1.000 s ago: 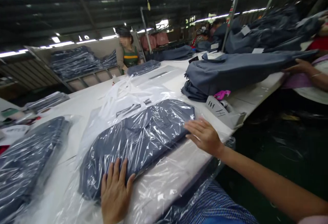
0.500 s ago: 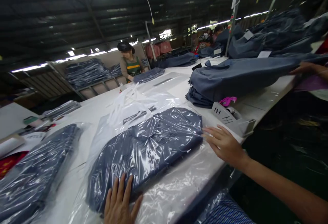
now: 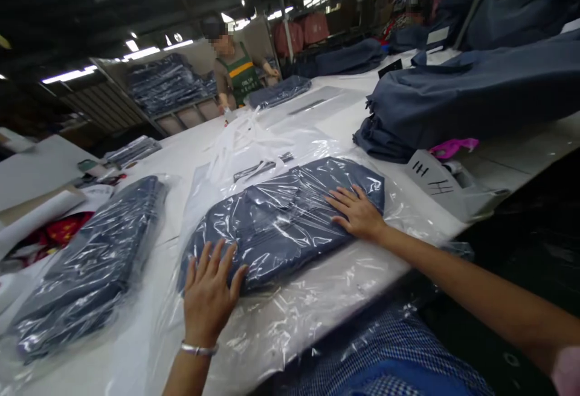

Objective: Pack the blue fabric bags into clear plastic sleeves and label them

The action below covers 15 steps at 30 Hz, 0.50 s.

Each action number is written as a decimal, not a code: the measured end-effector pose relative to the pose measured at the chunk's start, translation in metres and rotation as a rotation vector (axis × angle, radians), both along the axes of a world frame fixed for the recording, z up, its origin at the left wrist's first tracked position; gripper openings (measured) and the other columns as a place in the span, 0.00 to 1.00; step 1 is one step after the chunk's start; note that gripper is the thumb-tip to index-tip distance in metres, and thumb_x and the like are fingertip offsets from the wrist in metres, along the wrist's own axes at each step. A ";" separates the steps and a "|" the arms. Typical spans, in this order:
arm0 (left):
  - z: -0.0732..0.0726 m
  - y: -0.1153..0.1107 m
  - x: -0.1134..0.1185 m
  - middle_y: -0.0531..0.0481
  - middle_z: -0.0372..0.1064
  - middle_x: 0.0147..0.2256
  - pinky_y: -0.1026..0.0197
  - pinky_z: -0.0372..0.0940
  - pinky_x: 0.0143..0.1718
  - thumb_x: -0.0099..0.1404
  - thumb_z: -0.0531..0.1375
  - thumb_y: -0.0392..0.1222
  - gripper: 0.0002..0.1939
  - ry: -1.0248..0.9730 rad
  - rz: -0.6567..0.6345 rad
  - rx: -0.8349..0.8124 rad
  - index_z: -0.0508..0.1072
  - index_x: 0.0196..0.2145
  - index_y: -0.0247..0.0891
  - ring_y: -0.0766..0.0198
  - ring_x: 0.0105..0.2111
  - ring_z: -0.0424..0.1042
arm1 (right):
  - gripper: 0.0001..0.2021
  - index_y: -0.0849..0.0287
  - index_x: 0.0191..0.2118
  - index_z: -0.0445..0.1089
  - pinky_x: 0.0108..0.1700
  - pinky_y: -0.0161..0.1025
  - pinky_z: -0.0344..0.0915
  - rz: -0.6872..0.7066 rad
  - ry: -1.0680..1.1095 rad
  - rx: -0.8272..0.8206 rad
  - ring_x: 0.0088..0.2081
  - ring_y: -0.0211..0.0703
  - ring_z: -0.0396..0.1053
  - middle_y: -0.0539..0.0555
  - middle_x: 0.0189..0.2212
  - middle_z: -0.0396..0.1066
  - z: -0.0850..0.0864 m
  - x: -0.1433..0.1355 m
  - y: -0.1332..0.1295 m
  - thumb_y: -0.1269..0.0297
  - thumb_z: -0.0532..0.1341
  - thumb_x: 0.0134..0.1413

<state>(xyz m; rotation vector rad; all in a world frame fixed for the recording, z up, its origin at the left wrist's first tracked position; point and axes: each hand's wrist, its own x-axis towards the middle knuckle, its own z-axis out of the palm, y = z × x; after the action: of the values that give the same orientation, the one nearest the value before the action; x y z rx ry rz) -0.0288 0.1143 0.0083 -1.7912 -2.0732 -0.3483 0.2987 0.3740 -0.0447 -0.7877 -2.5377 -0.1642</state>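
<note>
A folded dark blue garment (image 3: 281, 221) lies in a clear plastic bag in front of me, its loose plastic spreading toward the table's near edge. My left hand (image 3: 211, 287) rests flat on the left end of the bagged garment, fingers spread, a bracelet at the wrist. Toward the other end, my right hand (image 3: 357, 212) also lies on the plastic with its fingers stretched out. Neither hand grips anything. Just behind the garment are flat clear bags (image 3: 254, 148) with white strips across them.
Another bagged blue garment (image 3: 97, 257) lies at the left. A pile of blue garments (image 3: 453, 94) stands at the right, near a white box with black marks (image 3: 435, 178). Across the white table (image 3: 181, 148), a person in a green apron (image 3: 242, 73) stands by a bagged garment.
My right hand has moved from the garment's right edge onto its top. My left hand stays on the left end, now showing more fully. The camera view has tilted downward.
</note>
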 end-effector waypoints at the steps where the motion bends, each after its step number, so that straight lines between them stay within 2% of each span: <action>1: -0.008 0.000 -0.006 0.42 0.55 0.65 0.38 0.44 0.66 0.68 0.53 0.51 0.28 0.011 -0.010 -0.005 0.60 0.64 0.43 0.46 0.67 0.49 | 0.29 0.56 0.66 0.56 0.66 0.60 0.38 0.020 -0.012 0.004 0.66 0.55 0.51 0.58 0.64 0.58 -0.001 0.007 0.000 0.47 0.48 0.67; 4: -0.035 -0.006 -0.024 0.42 0.53 0.66 0.38 0.42 0.66 0.69 0.52 0.52 0.30 -0.010 -0.053 -0.028 0.54 0.66 0.45 0.47 0.66 0.51 | 0.34 0.56 0.68 0.51 0.67 0.60 0.34 0.072 -0.059 0.003 0.67 0.57 0.46 0.58 0.66 0.53 -0.004 0.030 0.009 0.41 0.49 0.64; 6: -0.044 -0.010 -0.035 0.44 0.50 0.67 0.38 0.40 0.66 0.68 0.53 0.55 0.33 -0.018 -0.096 -0.052 0.51 0.67 0.47 0.47 0.67 0.49 | 0.37 0.56 0.69 0.49 0.66 0.61 0.32 0.092 -0.090 -0.009 0.68 0.58 0.44 0.59 0.68 0.49 -0.006 0.045 0.020 0.39 0.51 0.62; 11: -0.041 -0.004 -0.051 0.43 0.48 0.68 0.40 0.41 0.67 0.61 0.58 0.63 0.42 0.049 -0.264 -0.109 0.51 0.67 0.46 0.45 0.67 0.48 | 0.39 0.56 0.69 0.48 0.66 0.61 0.32 0.130 -0.143 -0.021 0.68 0.61 0.43 0.59 0.69 0.45 -0.007 0.057 0.042 0.40 0.54 0.60; 15: -0.040 -0.011 -0.050 0.42 0.50 0.67 0.39 0.40 0.66 0.64 0.58 0.58 0.38 0.096 -0.216 -0.112 0.51 0.67 0.46 0.45 0.67 0.48 | 0.39 0.57 0.69 0.49 0.66 0.62 0.33 0.145 -0.147 -0.015 0.68 0.62 0.39 0.59 0.70 0.41 -0.007 0.063 0.043 0.41 0.56 0.59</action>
<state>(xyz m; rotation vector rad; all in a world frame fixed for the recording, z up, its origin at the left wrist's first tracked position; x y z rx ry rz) -0.0790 0.1034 -0.0314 -2.0625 -1.8722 -0.2017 0.3619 0.4171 -0.0521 -0.6137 -2.7260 -0.1607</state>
